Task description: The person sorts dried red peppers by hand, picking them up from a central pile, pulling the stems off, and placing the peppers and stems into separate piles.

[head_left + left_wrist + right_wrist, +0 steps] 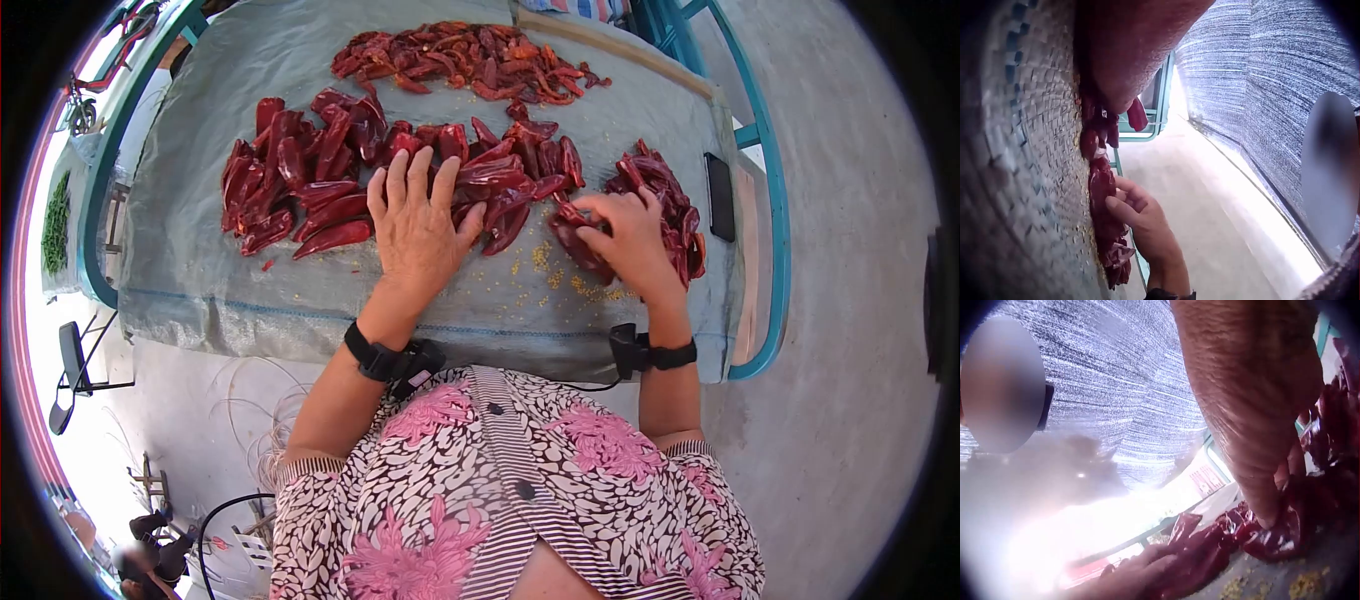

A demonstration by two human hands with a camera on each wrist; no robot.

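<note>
Dark red chili peppers [330, 150] lie in a broad heap on the sheet-covered table. My left hand [418, 220] rests palm down on the heap's front edge, with its fingers straight and spread. To its right, my right hand [635, 235] pinches a flattened red chili pepper [578, 245] between thumb and curled fingers, low over the sheet. That hand [1147, 225] also shows in the left wrist view, at the glossy red skins. In the right wrist view its thumb [1260, 506] presses against a shiny pepper. Another pile of split peppers [665, 185] lies just beyond it.
Loose yellow seeds [540, 258] are scattered on the grey-green woven sheet [250, 320]. Shrivelled orange-red peppers [470, 60] form a pile at the back. A black phone [719, 197] lies near the right edge, inside the teal metal frame [775, 250].
</note>
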